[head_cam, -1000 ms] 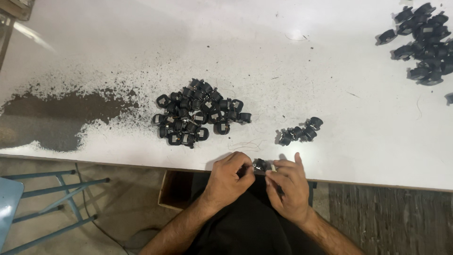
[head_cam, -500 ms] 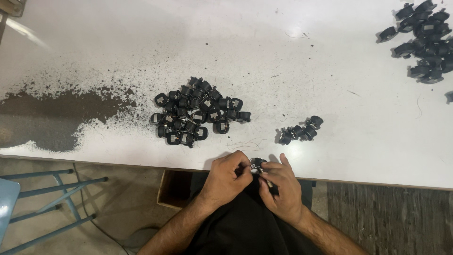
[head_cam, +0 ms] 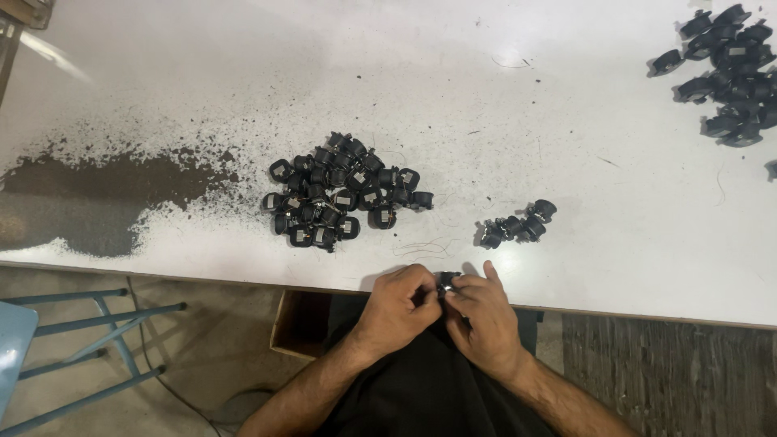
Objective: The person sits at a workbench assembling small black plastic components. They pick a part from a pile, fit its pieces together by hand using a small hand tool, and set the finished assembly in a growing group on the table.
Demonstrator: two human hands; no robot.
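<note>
At the near edge of the white table [head_cam: 566, 121], both my hands pinch one small black part [head_cam: 446, 283] with a bit of metal on it. My left hand [head_cam: 401, 309] grips it from the left with curled fingers. My right hand [head_cam: 484, 320] holds it from the right, fingertips meeting the left hand's. A large heap of similar black parts [head_cam: 344, 193] lies on the table just beyond my left hand. A small cluster of the same parts [head_cam: 516, 225] sits beyond my right hand. Thin loose wires [head_cam: 425, 245] lie between the heap and my hands.
Another pile of black parts [head_cam: 728, 44] lies at the table's far right corner. Dark powder [head_cam: 89, 194] is spread over the table's left side. A blue metal stool [head_cam: 48, 340] stands at the lower left, and a cardboard box [head_cam: 303, 324] sits under the table edge.
My two hands have drawn closer together around the small part and shifted slightly. The piles on the table have not moved.
</note>
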